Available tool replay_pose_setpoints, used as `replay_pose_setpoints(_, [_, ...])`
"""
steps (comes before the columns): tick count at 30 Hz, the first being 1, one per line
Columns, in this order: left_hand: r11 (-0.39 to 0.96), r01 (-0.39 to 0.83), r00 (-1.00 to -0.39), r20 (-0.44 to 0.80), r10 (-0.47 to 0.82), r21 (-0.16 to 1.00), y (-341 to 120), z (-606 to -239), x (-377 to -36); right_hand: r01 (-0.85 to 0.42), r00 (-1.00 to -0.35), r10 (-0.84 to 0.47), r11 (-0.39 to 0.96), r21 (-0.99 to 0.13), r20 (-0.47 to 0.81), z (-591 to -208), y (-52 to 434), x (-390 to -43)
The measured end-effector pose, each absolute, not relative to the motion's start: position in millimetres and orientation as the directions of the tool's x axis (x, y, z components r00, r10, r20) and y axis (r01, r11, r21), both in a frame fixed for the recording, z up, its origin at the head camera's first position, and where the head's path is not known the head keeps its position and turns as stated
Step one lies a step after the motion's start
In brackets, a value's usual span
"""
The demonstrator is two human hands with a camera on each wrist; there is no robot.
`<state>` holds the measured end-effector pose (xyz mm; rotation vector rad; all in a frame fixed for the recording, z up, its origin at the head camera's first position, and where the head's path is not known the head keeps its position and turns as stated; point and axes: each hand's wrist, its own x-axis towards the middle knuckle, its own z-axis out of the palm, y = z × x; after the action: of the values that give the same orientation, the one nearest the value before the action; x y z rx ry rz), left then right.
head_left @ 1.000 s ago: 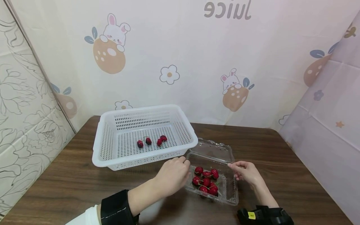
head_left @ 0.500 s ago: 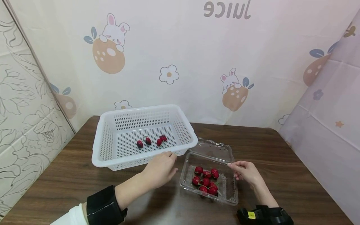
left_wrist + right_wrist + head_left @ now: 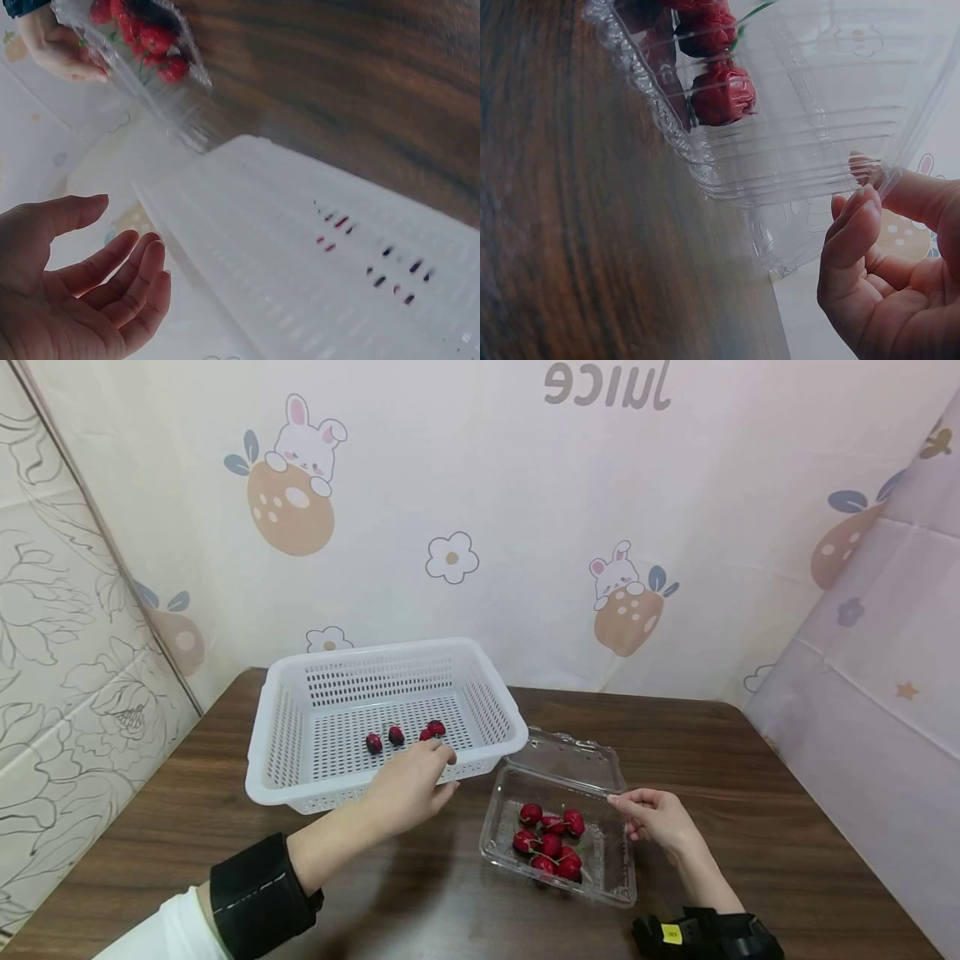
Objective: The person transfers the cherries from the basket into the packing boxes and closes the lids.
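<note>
Nearest to us, on the dark brown wood-grain table [image 3: 750,827], we find a clear plastic clamshell box [image 3: 611,881] with its hinged lid [image 3: 573,756] laid open behind it. We count about seven red cherries with green stems [image 3: 551,843] lying in the middle of its tray. Our right hand [image 3: 660,818] is at the box's right rim; the right wrist view shows the thumb and a fingertip [image 3: 855,225] pinching the thin plastic edge [image 3: 885,180], with the other fingers curled loosely beside it. A black wrist strap [image 3: 705,935] sits on that forearm at the lower edge of the head view.

Our left hand [image 3: 408,781], in a black cuff [image 3: 255,893] over a white sleeve [image 3: 161,935], is raised over the near rim of the white perforated plastic basket [image 3: 292,793]. In the left wrist view its fingers [image 3: 120,281] lie loosely bent and apart, palm bare, holding nothing.

Further back, the basket stands just left of the box and close to its lid. Three dark red cherries [image 3: 393,737] lie on its floor, just beyond the left fingertips; a fourth may be hidden by them.

Behind the table hangs a cream backdrop printed with rabbits, flowers and fruit [image 3: 450,560].
</note>
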<state>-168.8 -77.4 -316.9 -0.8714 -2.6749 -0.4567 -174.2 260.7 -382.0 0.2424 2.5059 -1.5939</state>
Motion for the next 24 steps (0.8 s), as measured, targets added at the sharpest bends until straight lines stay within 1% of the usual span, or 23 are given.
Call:
replay_pose_setpoints(9, [0.812, 0.541, -0.823, 0.339, 0.456, 0.220, -84.1, -308.1, -184.8, 0.226, -0.973, 0.050, 0.410, -0.884, -0.226, -381.3, 260.4, -174.1])
replay_pose_setpoints(20, [0.843, 0.431, -0.896, 0.260, 0.359, 0.322, -89.0, -317.0, -208.2, 0.228, -0.973, 0.052, 0.412, -0.882, -0.227, -381.8, 260.6, -174.7])
replay_pose_setpoints(24, [0.850, 0.401, -0.912, 0.239, 0.334, 0.341, -89.4, -319.2, -213.3, 0.229, -0.972, 0.054, 0.417, -0.880, -0.227, -381.8, 260.5, -174.5])
